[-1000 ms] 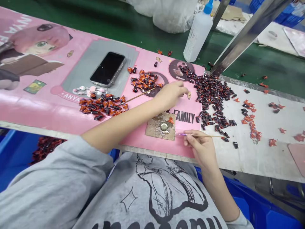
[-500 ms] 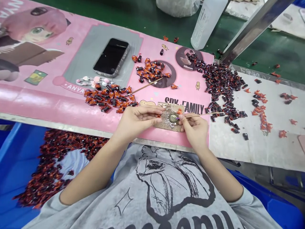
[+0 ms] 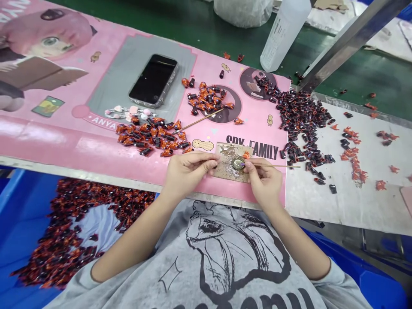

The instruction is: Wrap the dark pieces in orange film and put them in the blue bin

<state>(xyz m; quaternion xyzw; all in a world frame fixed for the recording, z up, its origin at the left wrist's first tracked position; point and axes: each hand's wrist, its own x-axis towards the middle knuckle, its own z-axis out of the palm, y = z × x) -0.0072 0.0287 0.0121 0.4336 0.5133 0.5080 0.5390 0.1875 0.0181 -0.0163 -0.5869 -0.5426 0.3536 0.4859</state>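
Note:
My right hand (image 3: 265, 180) pinches a thin wooden stick (image 3: 283, 166), its purple-tinted tip at a small round cap-like dish (image 3: 238, 163). The dish sits on a piece of brown cardboard (image 3: 225, 172) spotted with shiny residue. An orange spiky piece (image 3: 246, 154) lies on the cardboard behind the dish. At the cardboard's left edge, my left hand (image 3: 188, 171) has thumb and forefinger pressed together; whatever they hold is hidden. Left of it is a pile of orange-and-black small parts (image 3: 157, 135), with a second pile (image 3: 206, 98) farther back.
Another wooden stick (image 3: 202, 120) lies between the piles. A phone (image 3: 153, 80) and a beaded strap (image 3: 128, 113) are at left. Black pieces (image 3: 299, 116) heap up at right, by a metal post (image 3: 347, 47) and a white bottle (image 3: 283, 36). A blue bin (image 3: 19, 240) holds many parts below.
The view has shifted slightly. My left hand's fingertips have drawn closer together, and the orange part seen at them before is hidden now. My right hand keeps the stick at the dish.

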